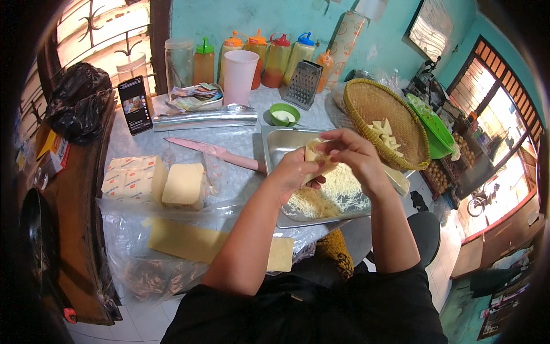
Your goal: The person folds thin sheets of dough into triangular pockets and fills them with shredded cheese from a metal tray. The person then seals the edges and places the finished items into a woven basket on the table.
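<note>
Over the metal tray (274, 150), my left hand (293, 171) is wrapped round a pale yellow dough wrapper (314, 152), curled into a pocket. My right hand (356, 156) pinches the wrapper's right side; what is inside the pocket is hidden by my fingers. Below both hands, grated cheese (344, 192) is heaped in the tray. A long strip of the same flat dough wrappers (186, 239) lies on plastic at the near table edge, partly under my left forearm. Folded pale pieces (385, 133) sit in a round woven basket tray (361, 94) to the right.
Left of the tray lie a pink knife (220, 153), a cheese block (184, 184) and a wrapped block (133, 179). Behind stand a green bowl (283, 114) of white paste, a foil roll (206, 118), a box grater (303, 83), a cup (239, 77), a propped phone (136, 106) and several sauce bottles.
</note>
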The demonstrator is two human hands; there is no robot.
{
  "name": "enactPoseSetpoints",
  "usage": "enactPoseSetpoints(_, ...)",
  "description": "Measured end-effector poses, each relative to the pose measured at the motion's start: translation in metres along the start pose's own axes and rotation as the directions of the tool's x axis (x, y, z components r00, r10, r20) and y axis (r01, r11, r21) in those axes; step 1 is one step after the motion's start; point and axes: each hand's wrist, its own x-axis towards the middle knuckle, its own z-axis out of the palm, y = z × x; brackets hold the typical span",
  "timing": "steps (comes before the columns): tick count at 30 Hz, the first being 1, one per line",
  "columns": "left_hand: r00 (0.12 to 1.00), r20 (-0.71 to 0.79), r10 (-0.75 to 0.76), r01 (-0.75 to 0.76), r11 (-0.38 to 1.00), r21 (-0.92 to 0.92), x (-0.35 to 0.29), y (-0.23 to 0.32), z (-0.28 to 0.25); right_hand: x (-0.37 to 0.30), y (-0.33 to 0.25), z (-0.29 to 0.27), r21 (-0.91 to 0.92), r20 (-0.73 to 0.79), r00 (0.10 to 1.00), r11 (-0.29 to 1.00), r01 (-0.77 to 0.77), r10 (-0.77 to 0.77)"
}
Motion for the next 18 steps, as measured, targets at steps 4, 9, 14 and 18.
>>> enactPoseSetpoints(4,0.997,-0.073,0.021,-0.033,0.987,-0.16,0.001,0.002,-0.004,-0.017,0.016,-0.021,-0.109,-0.224,0.973,0.991,-0.076,0.05)
enactPoseSetpoints(9,0.985,-0.163,0.049,-0.078,0.981,-0.177,0.003,0.003,-0.007,-0.045,0.053,-0.018,-0.567,0.107,0.928,0.789,-0.237,0.356)
enactPoseSetpoints(14,0.995,-0.086,0.053,-0.079,0.935,-0.345,0.003,0.002,-0.008,-0.056,0.064,-0.015,-0.581,0.185,0.852,0.754,-0.307,0.489)
enactPoseSetpoints(18,0.992,0.027,0.12,-0.112,0.975,-0.19,0.0,0.002,-0.006,-0.055,0.062,-0.019,-0.585,0.062,0.905,0.75,-0.308,0.421)
